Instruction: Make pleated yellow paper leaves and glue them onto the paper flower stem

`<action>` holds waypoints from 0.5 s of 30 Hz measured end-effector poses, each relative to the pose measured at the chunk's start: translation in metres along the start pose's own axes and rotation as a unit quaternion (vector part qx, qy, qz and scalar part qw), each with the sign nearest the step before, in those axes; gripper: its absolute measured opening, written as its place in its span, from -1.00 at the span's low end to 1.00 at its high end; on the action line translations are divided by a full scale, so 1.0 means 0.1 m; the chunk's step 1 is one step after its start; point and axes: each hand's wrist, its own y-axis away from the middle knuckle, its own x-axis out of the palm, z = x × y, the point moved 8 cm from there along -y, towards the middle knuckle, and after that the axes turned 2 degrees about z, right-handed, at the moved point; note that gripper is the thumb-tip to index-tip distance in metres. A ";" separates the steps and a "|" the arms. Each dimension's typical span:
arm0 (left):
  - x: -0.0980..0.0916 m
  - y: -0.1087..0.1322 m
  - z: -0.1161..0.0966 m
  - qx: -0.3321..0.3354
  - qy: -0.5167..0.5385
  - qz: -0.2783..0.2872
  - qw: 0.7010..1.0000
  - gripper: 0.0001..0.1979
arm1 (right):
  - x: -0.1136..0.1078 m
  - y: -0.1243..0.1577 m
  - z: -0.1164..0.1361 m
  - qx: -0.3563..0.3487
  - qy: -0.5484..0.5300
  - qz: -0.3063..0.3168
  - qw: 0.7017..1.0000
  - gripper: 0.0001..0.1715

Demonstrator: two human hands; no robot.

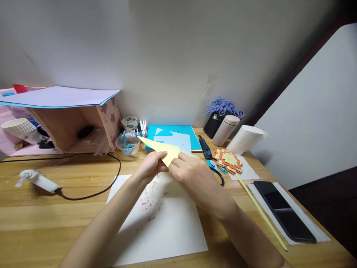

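Note:
Between my two hands, a piece of pale yellow paper (164,147) is held above a white sheet; its long pointed corner reaches up to the left. My left hand (152,163) pinches the lower left edge, thumb on top. My right hand (192,173) grips the right part with curled fingers, and hides some of the paper. The white sheet (173,219) beneath carries red and dark paint-like marks. Just right of my right hand lie scissors (220,175) with a dark handle, partly hidden. Beyond them is a dark utility knife (205,147).
An orange and yellow paper flower (228,160) with a long stem (262,212) and a phone (284,210) lie right. A glue gun (40,180) with its cord and a cardboard box (108,119) stand left. Behind are a clear cup (128,145), blue sheets (195,137) and a pink bottle (225,130).

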 end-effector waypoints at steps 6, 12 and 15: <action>-0.40 -0.09 -0.15 0.036 0.015 -0.154 0.987 -0.88 | -0.06 0.13 0.29 -0.046 -0.003 0.000 0.999 -0.75; -0.70 -0.10 -0.35 0.088 0.036 -0.227 0.969 -0.84 | -0.01 0.19 0.51 -0.078 -0.091 0.041 0.992 -0.88; -0.60 -0.02 -0.49 0.119 0.029 -0.168 0.978 -0.84 | 0.13 0.22 0.26 -0.047 -0.243 0.033 0.968 -0.64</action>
